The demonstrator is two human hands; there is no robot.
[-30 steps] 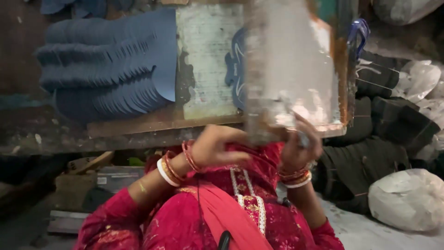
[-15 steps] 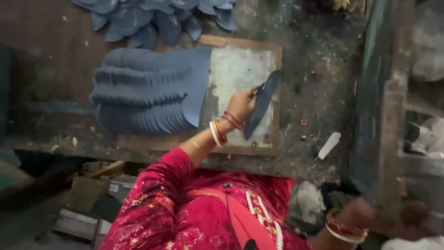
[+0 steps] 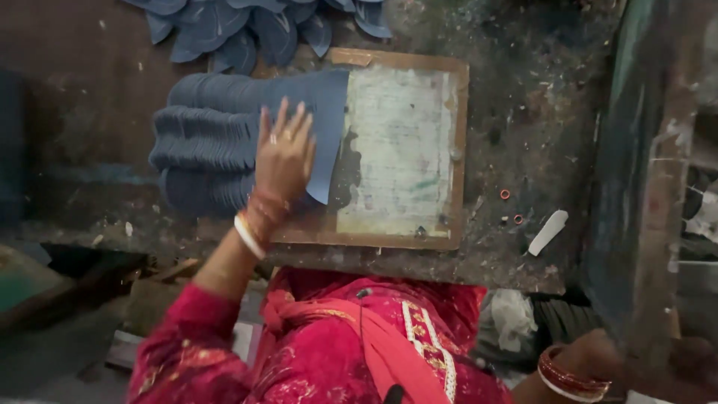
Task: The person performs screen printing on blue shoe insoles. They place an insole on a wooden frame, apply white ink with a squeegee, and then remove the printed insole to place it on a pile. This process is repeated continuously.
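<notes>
Item: fanned stack of dark blue sole-shaped sheets (image 3: 224,142), lying on the left part of a grimy workbench (image 3: 538,112), its right edge overlapping a wooden-framed printing board (image 3: 460,150) with a pale, stained panel. Left hand (image 3: 284,153) rested flat on the topmost sheet, fingers spread and extended, gripping nothing; red and white bangles at the wrist. Right hand (image 3: 598,355) sat low at the lower right, off the bench beside a dark upright frame; whether its fingers were open or closed could not be told. Further loose blue sole cut-outs (image 3: 254,26) lay heaped at the far edge of the bench. A small white scraper-like piece (image 3: 547,232) and two small orange rings (image 3: 505,194) lay to the right of the board, apart from it. Step judged in hand: pressing on the top sheet of the stack to separate it. The next move would seemingly call for sliding that single sheet rightward onto the pale panel, without dragging the sheets beneath it.
</notes>
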